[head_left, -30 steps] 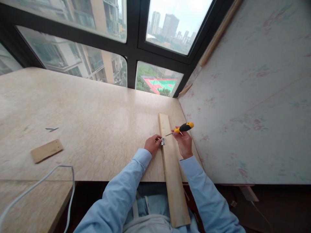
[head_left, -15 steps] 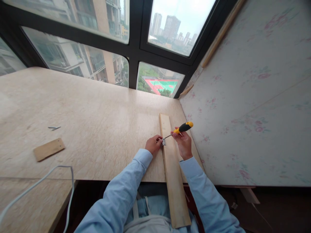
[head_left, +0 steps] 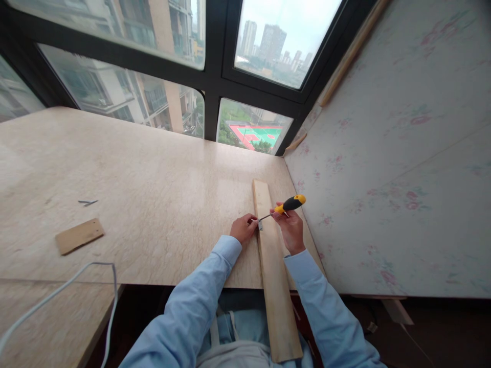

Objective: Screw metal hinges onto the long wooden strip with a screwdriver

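Note:
A long pale wooden plank (head_left: 276, 286) lies on the stone sill and juts over its front edge towards my body. On the plank's left edge sits a small silvery metal fitting (head_left: 260, 225), perhaps a hinge; its exact shape is too small to tell. My left hand (head_left: 243, 228) pinches at the fitting from the left, fingertips beside the screwdriver tip. In my right hand (head_left: 290, 230) is a yellow and black screwdriver (head_left: 292, 203), gripped near the front of its handle. Its shaft slants down leftward, with the tip at the fitting's upper end.
On the left of the stone sill (head_left: 153, 204) lie a small wooden board (head_left: 80, 236) with holes and some thin metal pieces (head_left: 88, 203). A white cable (head_left: 57, 294) loops at lower left. The floral wall (head_left: 383, 168) rises close on the right, dark window frames (head_left: 212, 92) ahead.
The view has shifted slightly. My left fingertips sit a little closer to the screwdriver tip, and the metal fitting looks slightly turned. Both hands keep their places otherwise.

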`<action>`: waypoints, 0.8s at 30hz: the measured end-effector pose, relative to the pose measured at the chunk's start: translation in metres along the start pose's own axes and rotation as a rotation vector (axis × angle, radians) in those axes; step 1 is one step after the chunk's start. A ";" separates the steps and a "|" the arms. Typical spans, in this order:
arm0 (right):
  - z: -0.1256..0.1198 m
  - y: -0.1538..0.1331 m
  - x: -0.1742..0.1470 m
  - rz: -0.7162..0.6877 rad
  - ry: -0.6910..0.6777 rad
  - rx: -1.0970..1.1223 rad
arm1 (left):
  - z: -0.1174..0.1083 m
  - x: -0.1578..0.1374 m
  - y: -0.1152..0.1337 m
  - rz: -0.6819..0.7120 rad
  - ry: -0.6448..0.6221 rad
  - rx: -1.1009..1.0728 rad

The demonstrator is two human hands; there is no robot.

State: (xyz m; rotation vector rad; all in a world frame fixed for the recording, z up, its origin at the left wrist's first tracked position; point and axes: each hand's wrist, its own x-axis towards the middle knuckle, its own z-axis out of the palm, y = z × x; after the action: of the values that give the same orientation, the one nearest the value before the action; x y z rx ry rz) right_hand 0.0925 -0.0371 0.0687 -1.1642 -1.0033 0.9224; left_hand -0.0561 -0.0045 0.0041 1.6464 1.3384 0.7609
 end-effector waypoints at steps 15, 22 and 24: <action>0.012 -0.005 0.003 -0.125 -0.028 -0.161 | 0.005 -0.003 0.002 -0.103 -0.008 -0.070; 0.007 -0.014 0.010 -0.137 0.116 -0.433 | 0.002 -0.008 0.006 -0.070 -0.004 -0.052; 0.006 -0.016 0.011 -0.158 0.091 -0.399 | 0.002 -0.009 0.006 -0.052 0.002 -0.034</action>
State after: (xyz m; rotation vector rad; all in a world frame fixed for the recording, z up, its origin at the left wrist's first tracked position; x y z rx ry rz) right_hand 0.0905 -0.0279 0.0862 -1.4199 -1.2202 0.5507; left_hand -0.0539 -0.0142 0.0096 1.5778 1.3577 0.7512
